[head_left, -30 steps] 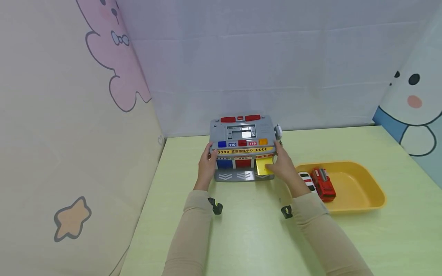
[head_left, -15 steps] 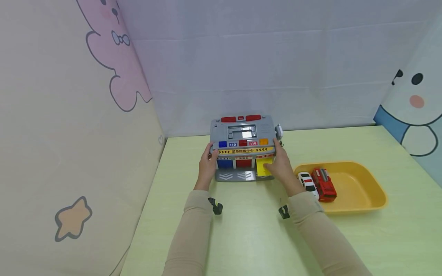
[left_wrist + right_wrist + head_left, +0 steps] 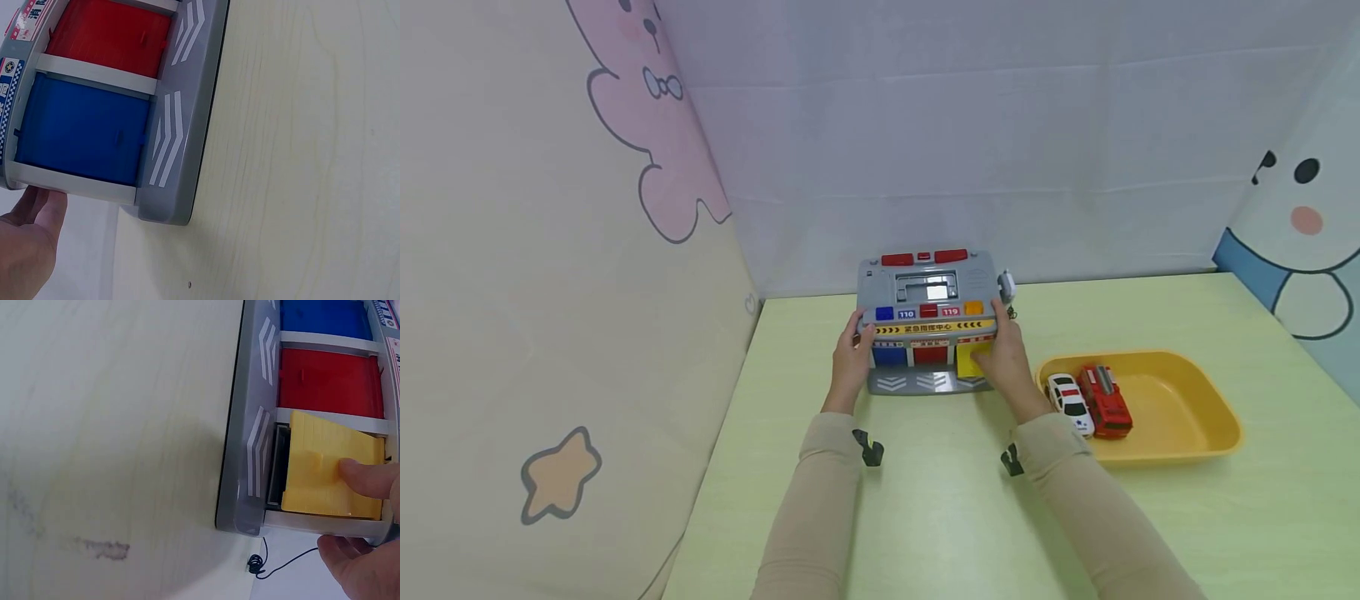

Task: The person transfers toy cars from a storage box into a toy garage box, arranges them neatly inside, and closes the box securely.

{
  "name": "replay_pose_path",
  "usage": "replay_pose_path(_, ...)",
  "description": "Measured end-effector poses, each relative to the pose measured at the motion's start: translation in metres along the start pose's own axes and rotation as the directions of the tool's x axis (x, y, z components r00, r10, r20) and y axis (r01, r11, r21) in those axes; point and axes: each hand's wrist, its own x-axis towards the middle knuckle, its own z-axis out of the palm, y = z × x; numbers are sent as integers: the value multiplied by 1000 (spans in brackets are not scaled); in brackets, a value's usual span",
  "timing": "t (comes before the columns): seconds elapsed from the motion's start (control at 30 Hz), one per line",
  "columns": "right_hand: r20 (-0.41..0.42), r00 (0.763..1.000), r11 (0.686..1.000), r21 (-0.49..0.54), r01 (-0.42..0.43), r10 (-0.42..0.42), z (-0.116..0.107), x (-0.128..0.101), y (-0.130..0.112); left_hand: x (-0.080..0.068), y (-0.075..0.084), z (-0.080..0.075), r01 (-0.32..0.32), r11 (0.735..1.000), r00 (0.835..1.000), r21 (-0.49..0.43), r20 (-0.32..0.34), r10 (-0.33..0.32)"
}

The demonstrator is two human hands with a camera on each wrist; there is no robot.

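A grey toy rescue station stands on the pale green table with blue, red and yellow doors facing me. My left hand grips its left end; in the left wrist view the fingertips touch the corner beside the blue door. My right hand holds the right end. Its thumb presses on the yellow door, which leans slightly out, leaving a dark gap at its lower edge.
A yellow tray sits to the right of the station, holding a white car and a red fire truck. Padded cartoon panels wall in the left and right sides, with a pale sheet behind. A thin black cord trails off the station's right side.
The yellow door has swung inward from a more tilted-out position under my right thumb. My right arm has shifted slightly left, uncovering the white car. The left hand has stayed put.
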Motion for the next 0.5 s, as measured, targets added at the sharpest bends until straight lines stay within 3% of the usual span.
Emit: replay_pose_path(0.5,-114,992,999,-35,42,-46,12,2,7,1,1,0,7,1000,1000,16,3,-7)
